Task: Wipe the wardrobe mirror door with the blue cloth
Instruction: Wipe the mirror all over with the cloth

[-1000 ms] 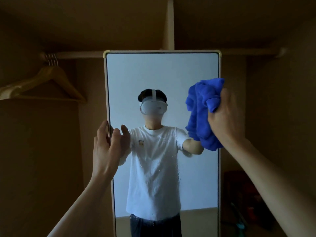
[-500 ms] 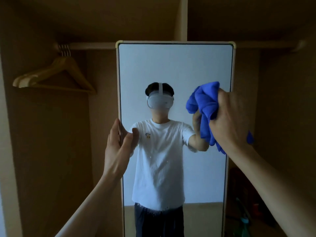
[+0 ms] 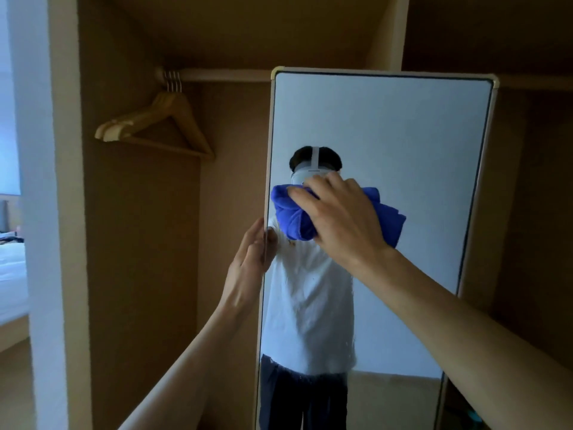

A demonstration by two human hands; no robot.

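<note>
The tall mirror door (image 3: pixel 403 125) with a pale frame stands in front of the open wardrobe, swung a little toward me. My right hand (image 3: pixel 341 218) presses the bunched blue cloth (image 3: pixel 291 215) against the glass near the middle, fingers spread over it and curled into the fabric. My left hand (image 3: pixel 251 256) holds the mirror's left edge, thumb on the glass side and fingers behind the frame. A reflected person in a white shirt shows in the glass, partly hidden by the cloth.
Wooden hangers (image 3: pixel 155 125) hang from the rail (image 3: pixel 217 75) inside the wardrobe on the left. The wardrobe's side panel (image 3: pixel 65 212) stands at the far left, with a bed (image 3: pixel 12 274) beyond it. Dark items sit low at the right.
My right hand has swept the cloth leftward from the mirror's right edge to its middle-left. The view has shifted left. My left hand keeps its hold on the left edge.
</note>
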